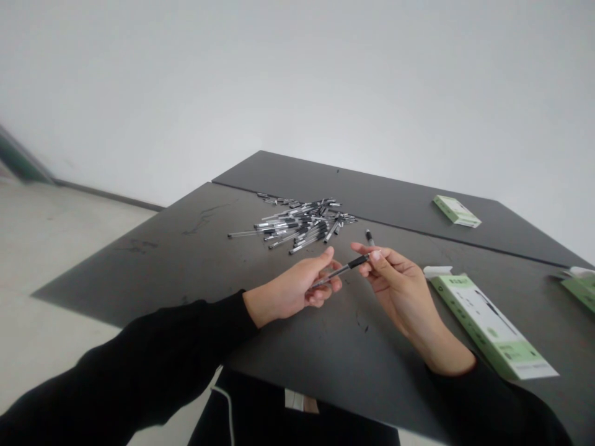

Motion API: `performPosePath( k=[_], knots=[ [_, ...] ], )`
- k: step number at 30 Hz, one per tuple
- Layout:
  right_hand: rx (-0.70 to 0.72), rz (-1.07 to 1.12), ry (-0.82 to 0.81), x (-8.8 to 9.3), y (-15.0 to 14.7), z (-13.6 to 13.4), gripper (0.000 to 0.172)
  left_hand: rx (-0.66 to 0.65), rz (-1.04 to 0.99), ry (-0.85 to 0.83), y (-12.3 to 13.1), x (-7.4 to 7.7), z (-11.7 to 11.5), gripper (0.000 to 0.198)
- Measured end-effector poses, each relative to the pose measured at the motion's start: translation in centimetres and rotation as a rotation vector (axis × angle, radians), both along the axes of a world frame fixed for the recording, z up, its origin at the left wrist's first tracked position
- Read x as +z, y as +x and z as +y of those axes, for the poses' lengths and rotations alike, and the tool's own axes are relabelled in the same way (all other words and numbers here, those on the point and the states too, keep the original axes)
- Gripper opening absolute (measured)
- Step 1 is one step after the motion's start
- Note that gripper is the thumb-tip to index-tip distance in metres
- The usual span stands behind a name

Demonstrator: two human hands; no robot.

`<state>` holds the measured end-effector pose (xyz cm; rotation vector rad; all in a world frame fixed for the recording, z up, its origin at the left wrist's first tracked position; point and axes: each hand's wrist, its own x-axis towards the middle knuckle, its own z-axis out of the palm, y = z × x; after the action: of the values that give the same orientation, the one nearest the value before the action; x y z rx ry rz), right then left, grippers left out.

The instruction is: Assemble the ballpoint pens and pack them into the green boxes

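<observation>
The left hand [297,288] pinches the pale barrel end of a pen [344,269], and the right hand [395,282] closes its fingertips on the black grip end — the pen slants between them, just above the dark table [186,260]. Beyond the hands lies a pile of pens [302,224]; an open green box [488,325] sits beside the right wrist.

Dark table [186,248], heap of pens [297,226], long green box [493,325], smaller box [456,211] behind, perhaps third box [581,288] rightward
</observation>
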<state>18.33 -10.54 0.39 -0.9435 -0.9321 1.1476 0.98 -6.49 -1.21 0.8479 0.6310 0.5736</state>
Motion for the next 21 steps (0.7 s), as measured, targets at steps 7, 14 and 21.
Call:
performPosePath(
  k=[7, 14, 21],
  knots=[
    [-0.002, 0.012, -0.027, 0.0, 0.1, 0.1, 0.018, 0.12, 0.078, 0.136, -0.1, 0.1, 0.2, 0.032],
    [-0.032, -0.001, -0.045, -0.3, 0.0, 0.1, 0.022, -0.031, 0.087, 0.217, -0.2, 0.1, 0.1, 0.027],
    [0.059, -0.162, -0.091, 0.1, 1.2, 1.9, 0.031, 0.229, 0.285, 0.536, -0.7, -0.3, 1.2, 0.037]
  ],
)
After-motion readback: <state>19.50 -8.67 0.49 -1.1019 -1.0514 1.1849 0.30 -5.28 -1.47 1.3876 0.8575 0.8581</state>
